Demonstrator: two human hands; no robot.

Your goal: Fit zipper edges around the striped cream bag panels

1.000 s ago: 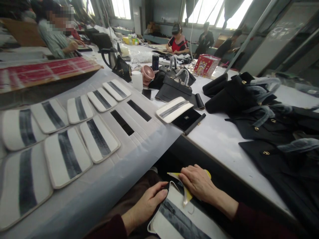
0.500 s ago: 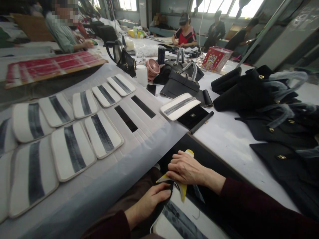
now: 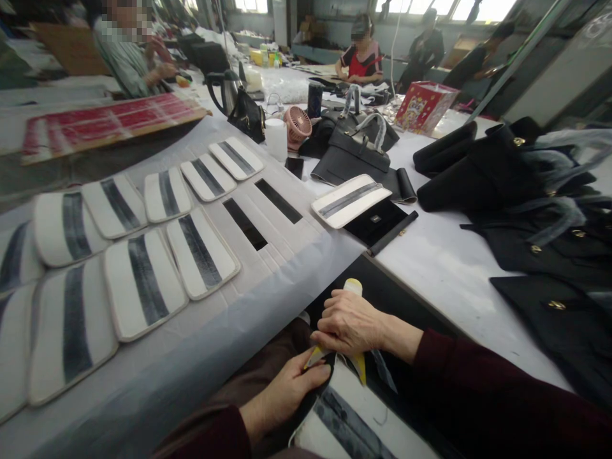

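Note:
On my lap lies a white panel with a dark grey stripe (image 3: 354,421), black on its underside. My left hand (image 3: 287,392) grips its upper left corner, fingers curled over the edge. My right hand (image 3: 349,322) is closed around a yellow tool (image 3: 356,288) whose tip pokes out above the knuckles and whose yellow blade reaches down onto the panel's top edge. Both sleeves are dark red.
Several matching white striped panels (image 3: 143,280) lie in rows on the grey table cover (image 3: 201,357) to the left. Another panel (image 3: 349,199) rests on black pieces ahead. Black bags (image 3: 526,185) pile up at right. A pink fan (image 3: 297,125), a white cup (image 3: 277,139) and other workers sit beyond.
My right hand has moved up and left along the panel's top edge with the yellow tool. My left hand stays on the corner. The view has tilted slightly down.

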